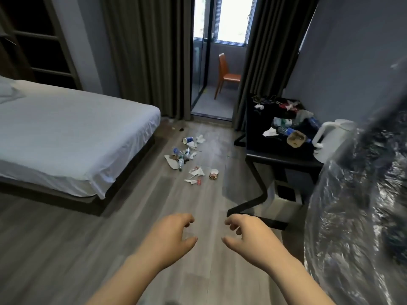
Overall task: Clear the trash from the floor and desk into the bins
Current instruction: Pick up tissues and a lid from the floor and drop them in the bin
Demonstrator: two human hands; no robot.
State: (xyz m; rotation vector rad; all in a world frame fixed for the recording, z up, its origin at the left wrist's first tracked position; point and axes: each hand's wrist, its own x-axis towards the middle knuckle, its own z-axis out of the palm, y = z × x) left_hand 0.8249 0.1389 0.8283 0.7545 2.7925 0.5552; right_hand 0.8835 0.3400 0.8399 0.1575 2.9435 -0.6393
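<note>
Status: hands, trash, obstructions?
Left hand and right hand open, empty. Floor trash scattered beside bed. Desk trash beside kettle. Bare floor between hands and pile.

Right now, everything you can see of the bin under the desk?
The bin is a pale, boxy container, plastic or metal by its look, with a square dark opening in its top. It stands upright on the wood-look floor beneath the black desk, just behind the desk's angled black leg. What lies inside cannot be told. No trash shows on its rim, and nothing but the floor appears to touch it.
</note>
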